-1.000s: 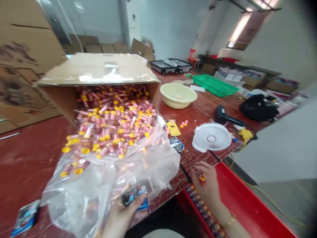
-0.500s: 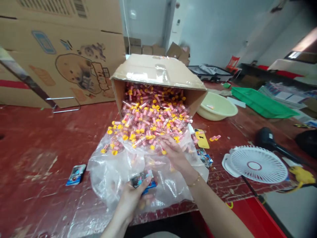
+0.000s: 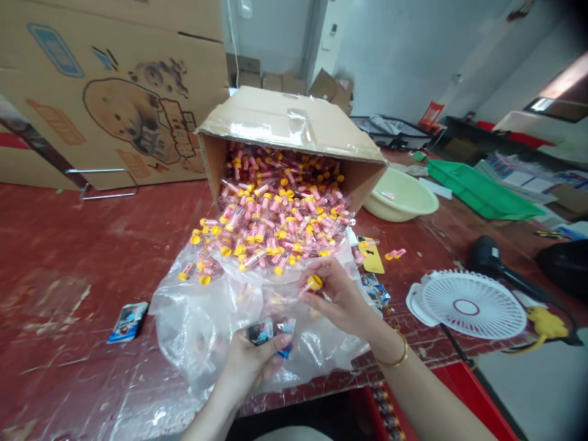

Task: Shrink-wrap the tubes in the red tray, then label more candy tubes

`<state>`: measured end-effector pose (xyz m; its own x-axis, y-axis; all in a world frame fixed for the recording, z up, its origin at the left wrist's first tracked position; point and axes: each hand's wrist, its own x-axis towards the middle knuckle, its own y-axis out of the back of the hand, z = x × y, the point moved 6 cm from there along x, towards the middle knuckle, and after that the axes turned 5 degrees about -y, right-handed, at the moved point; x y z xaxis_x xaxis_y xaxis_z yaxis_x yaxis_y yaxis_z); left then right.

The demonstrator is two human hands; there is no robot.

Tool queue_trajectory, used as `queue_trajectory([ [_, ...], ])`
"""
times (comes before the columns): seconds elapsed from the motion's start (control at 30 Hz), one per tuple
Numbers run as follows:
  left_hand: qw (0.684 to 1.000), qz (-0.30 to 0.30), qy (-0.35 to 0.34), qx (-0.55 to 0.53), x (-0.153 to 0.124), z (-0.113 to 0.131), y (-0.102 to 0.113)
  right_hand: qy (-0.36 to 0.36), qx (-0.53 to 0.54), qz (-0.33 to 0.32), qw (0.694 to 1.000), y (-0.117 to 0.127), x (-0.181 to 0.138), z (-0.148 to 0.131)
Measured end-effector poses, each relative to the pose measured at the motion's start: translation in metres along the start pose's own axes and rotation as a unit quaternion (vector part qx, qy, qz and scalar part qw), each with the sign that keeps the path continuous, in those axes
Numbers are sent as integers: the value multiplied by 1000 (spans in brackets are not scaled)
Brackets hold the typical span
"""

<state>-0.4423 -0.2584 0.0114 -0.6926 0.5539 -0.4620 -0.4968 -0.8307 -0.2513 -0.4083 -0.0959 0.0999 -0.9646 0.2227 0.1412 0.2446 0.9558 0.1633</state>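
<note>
Between the thumb and fingers of my right hand [image 3: 337, 297] is a small clear tube with a yellow cap [image 3: 315, 282]. My left hand [image 3: 252, 355] grips small blue-and-black foil packets [image 3: 269, 334] over the plastic sheet [image 3: 206, 318]. Ahead, a cardboard box [image 3: 294, 125] lies on its side. From its mouth a heap of yellow-capped tubes with pink contents [image 3: 271, 214] spills onto the sheet. One more foil packet [image 3: 128, 322] rests on the red table to the left, and several blue packets [image 3: 375, 291] lie right of the sheet.
A large printed carton [image 3: 138, 116] stands at the back left. On the right are a pale yellow basin [image 3: 399, 196], a green tray [image 3: 482, 190], a white fan [image 3: 473, 305], a dark hair-dryer-like object [image 3: 484, 257] and a yellow card [image 3: 371, 255]. The table's front edge is near me.
My right hand has drawn back from the heap towards me, now with a capped tube in its fingers. My left hand still grips the packets, which are fanned slightly apart. The view has shifted a little.
</note>
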Motion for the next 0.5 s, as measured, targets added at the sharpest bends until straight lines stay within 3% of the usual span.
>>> queue_trajectory([
  [0.5, 997, -49, -16, 52, -1, 9, -5, 68, -190, -76, 976, -10, 3, -23],
])
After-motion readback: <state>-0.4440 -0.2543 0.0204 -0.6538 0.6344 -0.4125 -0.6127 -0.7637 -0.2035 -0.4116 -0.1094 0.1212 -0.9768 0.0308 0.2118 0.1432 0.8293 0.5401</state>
